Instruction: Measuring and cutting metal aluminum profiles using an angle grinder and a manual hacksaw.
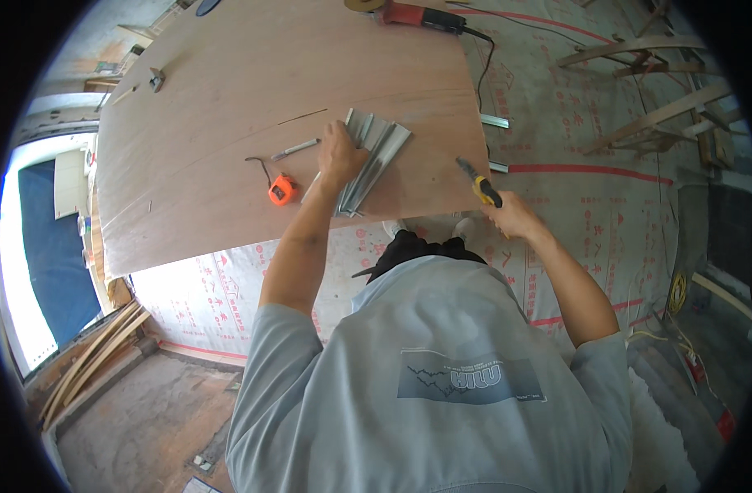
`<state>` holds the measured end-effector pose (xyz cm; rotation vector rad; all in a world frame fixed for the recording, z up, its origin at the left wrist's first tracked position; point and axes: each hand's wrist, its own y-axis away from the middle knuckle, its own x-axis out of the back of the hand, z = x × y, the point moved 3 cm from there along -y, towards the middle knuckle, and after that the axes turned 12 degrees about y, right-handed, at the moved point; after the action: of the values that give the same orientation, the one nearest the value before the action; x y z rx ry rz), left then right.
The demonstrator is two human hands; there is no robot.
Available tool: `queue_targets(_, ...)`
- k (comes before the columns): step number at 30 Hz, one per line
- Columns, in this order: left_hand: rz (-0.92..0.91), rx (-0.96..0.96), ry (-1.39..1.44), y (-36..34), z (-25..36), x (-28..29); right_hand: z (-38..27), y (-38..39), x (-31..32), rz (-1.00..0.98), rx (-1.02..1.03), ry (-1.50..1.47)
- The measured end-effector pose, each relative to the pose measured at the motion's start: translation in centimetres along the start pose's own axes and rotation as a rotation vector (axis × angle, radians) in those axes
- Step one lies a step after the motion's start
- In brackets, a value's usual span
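My left hand (340, 156) reaches over the wooden board and is closed on the left side of a small pile of silver metal channel strips (381, 160). The strips lie slanted and overlap near the board's front edge; my fingertips are partly hidden. Just past the board's right corner, my right hand (514, 217) grips a pair of snips (481, 182) with yellow and black handles, jaws pointing up and left. An orange tape measure (282, 189) with a dark strap and a marker pen (296, 149) lie left of my left hand.
An angle grinder (415, 16) rests at the board's (228, 99) far right, its cord hanging over the edge. Two metal channel ends (496, 121) stick out past the right edge. Curved wooden frames (651, 123) stand at right. Printed protective sheeting (573, 222) covers the floor.
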<state>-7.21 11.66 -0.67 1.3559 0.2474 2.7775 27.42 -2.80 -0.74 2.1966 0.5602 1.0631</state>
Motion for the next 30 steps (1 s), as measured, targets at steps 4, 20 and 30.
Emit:
queue_targets(4, 0.130, -0.236, 0.015, 3.8, 4.9, 1.8, 1.5, -3.7, 0.2, 0.257, 0.029, 0.022)
queue_targets(20, -0.359, -1.122, 1.681, 26.3, 29.3, 18.0, -4.8, -12.5, 3.6, 0.496, 0.211, 0.059)
queue_targets(30, -0.154, -1.118, 1.556, 28.4, 25.7, 21.7, -8.3, -11.9, 3.4, 0.504, 0.231, 0.125)
